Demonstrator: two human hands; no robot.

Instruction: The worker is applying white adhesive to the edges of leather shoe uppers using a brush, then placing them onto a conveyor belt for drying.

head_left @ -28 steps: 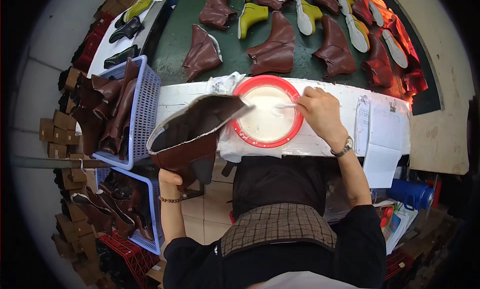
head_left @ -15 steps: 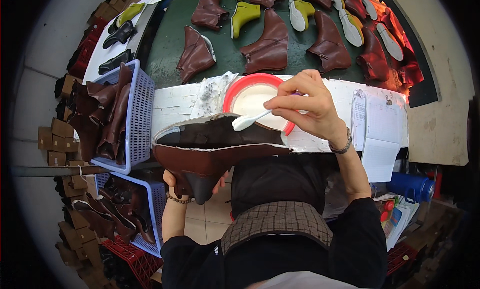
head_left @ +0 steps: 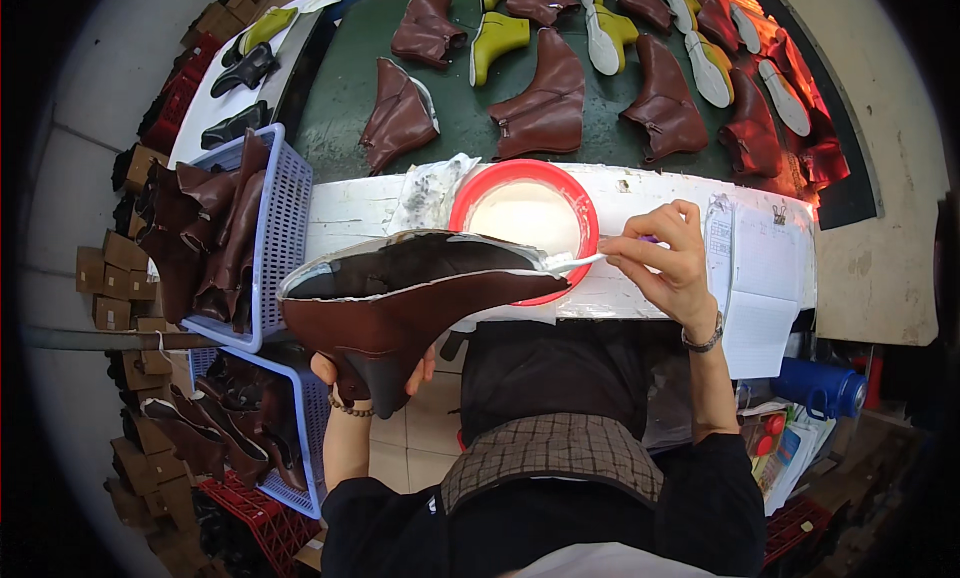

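Observation:
My left hand [head_left: 420, 371] is closed around the underside of a brown leather boot upper [head_left: 385, 318], its fingers and thumb partly hidden below it. The upper lies with its open, white-edged side facing up and its dark lining showing. In my right hand [head_left: 665, 268] a small white brush [head_left: 585, 263] is pinched between thumb and fingers. The white-coated tip of the brush touches or nearly touches the narrow right end of the upper. Just behind stands a red bowl [head_left: 592, 218] of creamy white paste [head_left: 525, 216], partly covered by the upper.
Several brown boots [head_left: 545, 103] and yellow-green boots [head_left: 497, 43] lie on the green table [head_left: 330, 108]. A blue basket [head_left: 290, 208] of brown uppers stands at the left, another below it. An open notebook [head_left: 765, 268], a stained cloth [head_left: 430, 198] and a blue flask [head_left: 820, 386] are nearby.
The brush has moved right, from over the middle of the upper's opening to its right end. My right hand has lowered toward the right. The upper has shifted slightly left.

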